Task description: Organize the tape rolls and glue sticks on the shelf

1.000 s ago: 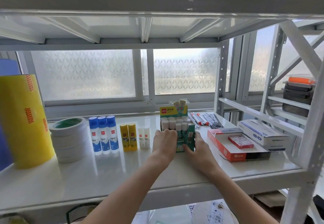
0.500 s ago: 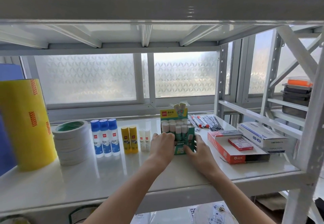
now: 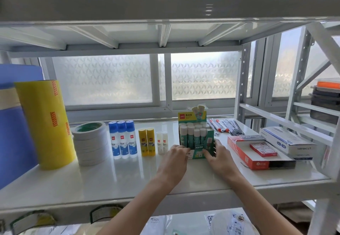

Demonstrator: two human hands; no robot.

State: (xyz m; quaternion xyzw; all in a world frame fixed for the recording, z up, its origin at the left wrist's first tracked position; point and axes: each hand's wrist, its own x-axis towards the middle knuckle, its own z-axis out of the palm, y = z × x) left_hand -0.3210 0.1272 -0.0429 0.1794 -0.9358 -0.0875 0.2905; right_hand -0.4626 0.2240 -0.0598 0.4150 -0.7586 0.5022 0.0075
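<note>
A green display box of glue sticks [image 3: 196, 139] stands upright mid-shelf. My left hand [image 3: 177, 158] touches its front left corner and my right hand [image 3: 218, 156] holds its front right side. To the left in a row stand two small white glue sticks [image 3: 162, 142], two yellow glue sticks [image 3: 146, 142] and three blue-capped glue bottles [image 3: 122, 140]. Further left sit a stack of white tape rolls [image 3: 91, 143], a tall yellow tape roll [image 3: 46, 123] and a blue roll [image 3: 12, 137].
The white shelf [image 3: 114, 179] has a frosted window behind and an upper shelf close overhead. Pens [image 3: 225, 126] lie at the back right. A red box [image 3: 257, 152] and a white box [image 3: 288, 140] sit at the right. A metal upright [image 3: 242, 85] bounds the right side.
The view has tilted and shifted a little, bringing the blue roll into sight at the left. Both hands stay at the green glue stick box, lower on its front.
</note>
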